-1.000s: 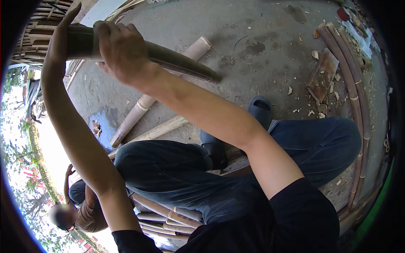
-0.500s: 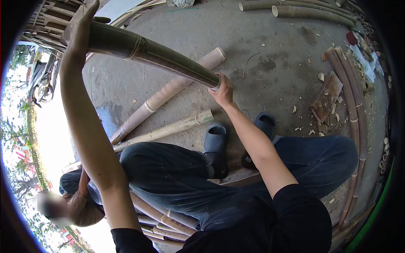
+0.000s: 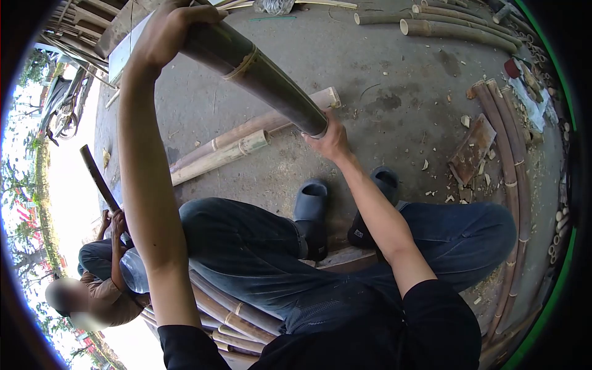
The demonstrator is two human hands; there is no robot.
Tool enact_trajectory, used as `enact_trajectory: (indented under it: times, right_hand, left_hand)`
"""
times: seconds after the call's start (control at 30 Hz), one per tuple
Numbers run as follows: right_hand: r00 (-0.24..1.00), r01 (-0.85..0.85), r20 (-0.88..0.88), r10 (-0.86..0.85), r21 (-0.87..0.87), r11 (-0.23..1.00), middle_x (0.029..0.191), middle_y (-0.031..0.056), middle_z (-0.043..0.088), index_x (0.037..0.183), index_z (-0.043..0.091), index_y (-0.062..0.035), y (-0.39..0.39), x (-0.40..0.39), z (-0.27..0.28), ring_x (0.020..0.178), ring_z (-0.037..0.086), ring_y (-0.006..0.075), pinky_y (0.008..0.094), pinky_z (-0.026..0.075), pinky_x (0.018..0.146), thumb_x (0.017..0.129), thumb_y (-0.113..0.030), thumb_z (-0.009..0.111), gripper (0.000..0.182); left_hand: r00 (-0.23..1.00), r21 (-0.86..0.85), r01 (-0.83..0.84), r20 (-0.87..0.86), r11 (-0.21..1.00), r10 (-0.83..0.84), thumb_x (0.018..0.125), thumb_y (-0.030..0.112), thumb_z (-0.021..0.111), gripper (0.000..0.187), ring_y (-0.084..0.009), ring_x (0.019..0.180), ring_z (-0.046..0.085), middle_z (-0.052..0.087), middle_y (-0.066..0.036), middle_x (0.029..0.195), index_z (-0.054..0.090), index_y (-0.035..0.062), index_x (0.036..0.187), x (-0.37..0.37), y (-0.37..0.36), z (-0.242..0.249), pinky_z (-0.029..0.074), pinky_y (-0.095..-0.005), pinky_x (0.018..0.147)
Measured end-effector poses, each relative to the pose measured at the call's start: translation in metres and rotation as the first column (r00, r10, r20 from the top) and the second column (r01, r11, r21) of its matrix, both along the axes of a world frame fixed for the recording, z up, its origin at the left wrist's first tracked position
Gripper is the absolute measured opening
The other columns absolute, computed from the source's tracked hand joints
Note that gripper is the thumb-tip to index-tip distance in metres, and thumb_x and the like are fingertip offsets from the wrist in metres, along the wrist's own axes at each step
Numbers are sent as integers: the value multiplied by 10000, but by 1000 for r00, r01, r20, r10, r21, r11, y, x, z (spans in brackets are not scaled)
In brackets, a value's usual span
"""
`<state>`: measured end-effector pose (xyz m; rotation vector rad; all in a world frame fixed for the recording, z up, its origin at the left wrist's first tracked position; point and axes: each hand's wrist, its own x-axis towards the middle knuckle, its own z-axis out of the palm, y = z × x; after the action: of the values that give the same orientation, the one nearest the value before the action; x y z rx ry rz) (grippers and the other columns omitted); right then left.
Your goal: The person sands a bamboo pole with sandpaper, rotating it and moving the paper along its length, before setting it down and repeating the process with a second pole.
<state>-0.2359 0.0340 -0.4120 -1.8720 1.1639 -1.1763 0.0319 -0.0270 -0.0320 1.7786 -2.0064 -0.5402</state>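
A thick dark-green bamboo pole (image 3: 279,79) is held up at a slant above the floor, with a pale ring at its joint. My left hand (image 3: 169,32) curls over its upper left part, close to the top edge of the view. At the lower right end my right hand (image 3: 331,139) wraps round the rim. Below the pole, a brownish bamboo length (image 3: 243,131) and a paler bamboo length (image 3: 225,154) lie on the concrete floor, close together.
Several bamboo poles (image 3: 456,29) lie at the top right, and long brown ones (image 3: 507,154) at the right beside a brown block (image 3: 472,149) and chips. More bamboo (image 3: 240,317) lies by my legs. At the left, another person (image 3: 102,296) grips a dark stick (image 3: 98,179).
The left end of my bamboo pole has swung right with my left hand, so the pole slants more steeply. The paler floor length has shifted left. The other person's stick has come into view.
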Motion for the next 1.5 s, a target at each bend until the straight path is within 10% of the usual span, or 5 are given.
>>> enact_trajectory:
  times: [0.37,0.8,0.93,1.17,1.5]
  right_hand:
    - [990,141,38,-137,-353,925,987,191,692,1200,536,-26,-55,137,259,887,717,340,418,570,859,611,-222,956,749]
    - [976,196,-68,-208,-152,969,1126,175,676,1248,555,-87,10,-20,-69,1005,669,388,474,536,893,640,-125,898,699]
    - [972,235,54,-229,-307,922,1139,181,665,1261,541,-56,-6,31,12,997,662,377,478,535,897,629,-104,905,731]
    - [997,73,14,-73,-357,931,1065,192,674,1196,513,9,-44,129,281,980,684,355,447,569,894,622,-174,928,732]
    - [984,-107,101,148,-333,937,958,302,667,1303,313,49,-16,62,292,857,735,439,456,593,921,615,-233,947,977]
  left_hand:
    - [966,-236,-245,-142,940,216,1016,658,421,793,-235,1475,378,438,-155,1588,389,116,1594,-7,-2,-9,228,-401,1241]
    - [945,-46,-326,-21,944,326,1054,574,337,741,-246,1565,232,299,-131,1676,335,79,1605,7,0,-13,144,-383,1279]
    - [871,38,-491,-22,871,492,909,781,401,919,-373,1357,500,463,-179,1566,379,180,1605,-18,5,-1,507,-554,972]
    - [912,84,-410,72,908,405,890,809,455,930,-293,1197,595,622,-184,1350,514,101,1490,-27,15,16,466,-403,950]
    - [975,-120,210,96,970,-199,910,473,611,602,-306,1245,604,591,-187,1443,685,-32,1229,-57,50,27,427,-391,1086]
